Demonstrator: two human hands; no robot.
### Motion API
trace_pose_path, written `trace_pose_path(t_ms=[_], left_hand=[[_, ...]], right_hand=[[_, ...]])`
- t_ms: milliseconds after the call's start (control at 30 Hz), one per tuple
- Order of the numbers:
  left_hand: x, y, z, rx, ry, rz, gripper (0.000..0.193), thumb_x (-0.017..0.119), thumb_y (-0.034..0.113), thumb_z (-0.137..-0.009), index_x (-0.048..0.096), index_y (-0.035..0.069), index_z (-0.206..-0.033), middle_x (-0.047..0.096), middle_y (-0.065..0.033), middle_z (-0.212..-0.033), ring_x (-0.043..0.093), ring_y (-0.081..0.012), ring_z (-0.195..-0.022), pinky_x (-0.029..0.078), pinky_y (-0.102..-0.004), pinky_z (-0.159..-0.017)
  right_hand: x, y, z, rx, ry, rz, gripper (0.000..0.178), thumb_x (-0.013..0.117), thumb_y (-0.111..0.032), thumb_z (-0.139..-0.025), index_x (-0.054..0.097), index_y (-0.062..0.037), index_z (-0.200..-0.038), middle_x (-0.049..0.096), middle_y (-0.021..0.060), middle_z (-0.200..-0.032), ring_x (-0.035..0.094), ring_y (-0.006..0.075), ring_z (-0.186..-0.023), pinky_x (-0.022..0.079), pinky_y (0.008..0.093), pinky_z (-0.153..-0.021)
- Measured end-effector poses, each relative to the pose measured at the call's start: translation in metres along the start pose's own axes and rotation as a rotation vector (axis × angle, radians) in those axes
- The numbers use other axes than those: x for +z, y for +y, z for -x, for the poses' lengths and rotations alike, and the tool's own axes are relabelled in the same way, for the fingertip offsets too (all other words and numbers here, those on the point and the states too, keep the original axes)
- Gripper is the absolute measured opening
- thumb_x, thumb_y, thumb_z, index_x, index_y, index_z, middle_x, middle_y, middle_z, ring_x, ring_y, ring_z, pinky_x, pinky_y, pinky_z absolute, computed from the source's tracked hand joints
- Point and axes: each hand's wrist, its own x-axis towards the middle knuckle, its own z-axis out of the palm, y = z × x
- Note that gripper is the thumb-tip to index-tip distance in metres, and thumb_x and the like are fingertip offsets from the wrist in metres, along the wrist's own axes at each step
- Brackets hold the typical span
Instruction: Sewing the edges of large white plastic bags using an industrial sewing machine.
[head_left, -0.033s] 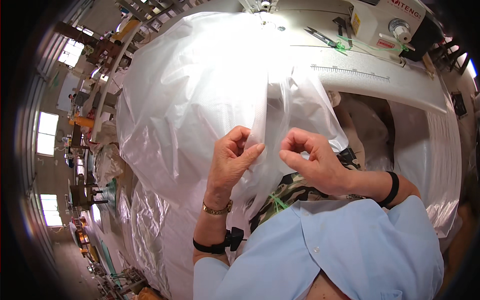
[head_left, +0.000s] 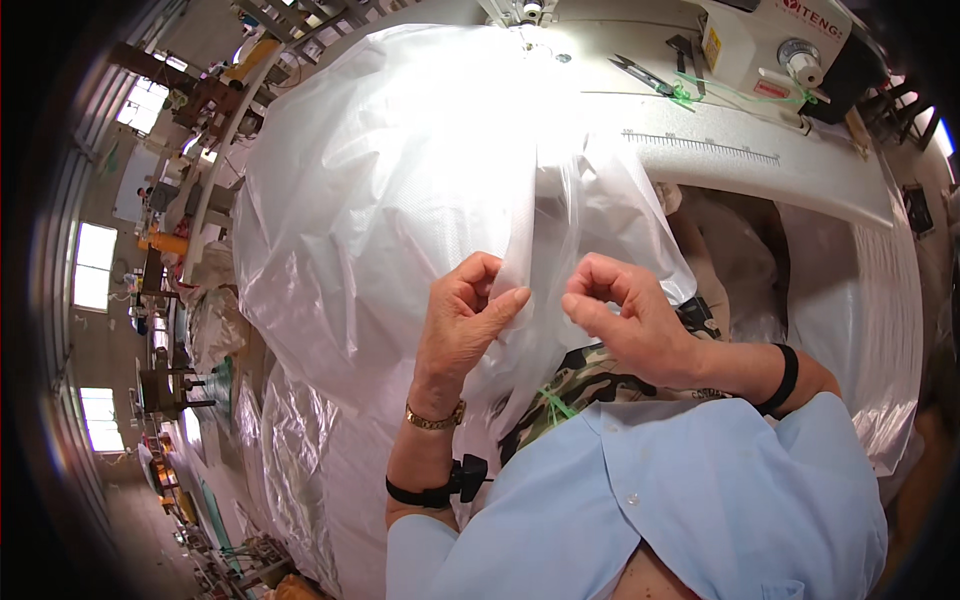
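A large sheet of translucent white plastic (head_left: 390,190) drapes from the sewing machine's bed toward my lap. My left hand (head_left: 462,315) pinches the folded edge of that sheet between thumb and curled fingers. Just to its right, my right hand (head_left: 630,315) is closed, thumb against the bent forefinger. Whatever it grips, if anything, is too fine or too hidden to make out. A narrow gathered strip of the plastic hangs between and beyond the two hands.
The sewing machine's needle area (head_left: 528,15) is brightly lit at the top. Thread snips (head_left: 645,75) and a dark tool (head_left: 688,55) lie on the machine table (head_left: 740,150), with green thread around them. Stacked white plastic (head_left: 855,320) hangs at the right. More machines stand far left.
My right hand has shifted very slightly to the right, away from the left hand. The left hand and the plastic sheet look the same.
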Motion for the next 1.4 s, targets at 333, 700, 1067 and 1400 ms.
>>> trace_pose_path(t_ms=[333, 700, 1067, 1400], left_hand=[[0.005, -0.009, -0.004, 0.056, -0.056, -0.086, 0.016, 0.073, 0.011, -0.091, 0.057, 0.005, -0.089, 0.059, 0.0055, -0.073, 0.048, 0.003, -0.065, 0.035, -0.0155, -0.054], [0.002, 0.002, 0.005, 0.025, 0.02, -0.083, 0.008, 0.065, 0.006, -0.095, 0.058, 0.003, -0.095, 0.058, 0.006, -0.075, 0.044, 0.003, -0.064, 0.034, -0.0159, -0.054], [0.008, -0.01, 0.003, 0.029, -0.054, -0.264, 0.014, 0.06, 0.008, -0.098, 0.052, 0.001, -0.088, 0.044, 0.0049, -0.069, 0.038, -0.0026, -0.065, 0.033, -0.0202, -0.055], [0.003, -0.016, 0.003, 0.025, -0.083, -0.09, 0.01, 0.054, 0.007, -0.1, 0.06, 0.0, -0.095, 0.055, 0.0041, -0.08, 0.044, -0.0025, -0.072, 0.038, -0.0206, -0.061]], right_hand=[[0.015, 0.02, -0.015, 0.115, 0.038, -0.067, 0.034, 0.072, -0.029, -0.092, 0.064, 0.0016, -0.08, 0.056, -0.0017, -0.064, 0.046, 0.0032, -0.059, 0.035, 0.0234, -0.05], [-0.009, 0.011, -0.007, -0.099, -0.104, 0.558, 0.02, 0.064, -0.016, -0.092, 0.058, -0.004, -0.077, 0.055, 0.0053, -0.062, 0.056, 0.0166, -0.058, 0.044, 0.0331, -0.061], [0.001, -0.009, -0.019, -0.346, -0.204, 0.797, 0.009, 0.065, -0.009, -0.085, 0.057, -0.0103, -0.08, 0.054, 0.002, -0.06, 0.052, 0.0238, -0.054, 0.041, 0.0329, -0.066], [0.012, 0.003, -0.032, -0.609, -0.254, 0.881, 0.017, 0.067, -0.007, -0.078, 0.052, -0.0095, -0.086, 0.055, 0.0007, -0.068, 0.055, 0.0186, -0.062, 0.039, 0.0305, -0.061]])
